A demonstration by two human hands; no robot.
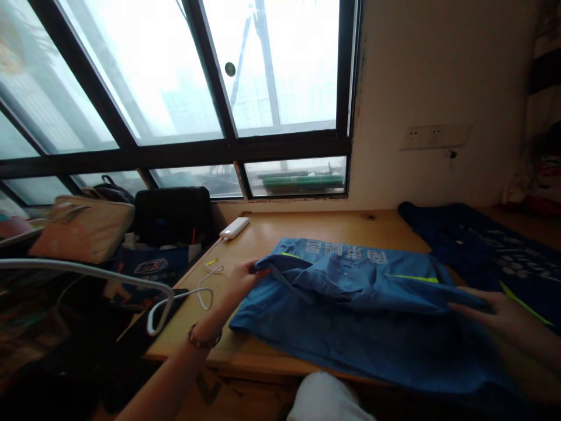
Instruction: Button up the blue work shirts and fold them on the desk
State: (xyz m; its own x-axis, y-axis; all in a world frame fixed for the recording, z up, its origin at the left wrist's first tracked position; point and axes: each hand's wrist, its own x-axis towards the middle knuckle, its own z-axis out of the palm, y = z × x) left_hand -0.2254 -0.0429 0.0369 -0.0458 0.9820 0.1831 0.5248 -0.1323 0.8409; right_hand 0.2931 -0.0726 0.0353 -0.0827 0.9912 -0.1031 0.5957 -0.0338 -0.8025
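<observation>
A blue garment (pixel 342 327) with yellow-green piping and pale printed characters is spread over the wooden table, its near part hanging past the front edge. At its left side, my left hand (pixel 246 277) is closed on a lifted edge of the cloth. My right hand (pixel 486 310) pinches the same lifted layer at the right. Between the two hands the upper layer is raised and creased. The garment's printed back part lies flat on the tabletop behind the fold.
A white power strip (pixel 235 228) with a white cable (pixel 205 292) lies at the table's left. To the right is a dark blue printed garment (pixel 486 245). Bags (pixel 83 228) stand left of the wooden table (pixel 280 224), below the window. A white metal rail (pixel 109 266) juts in from the left.
</observation>
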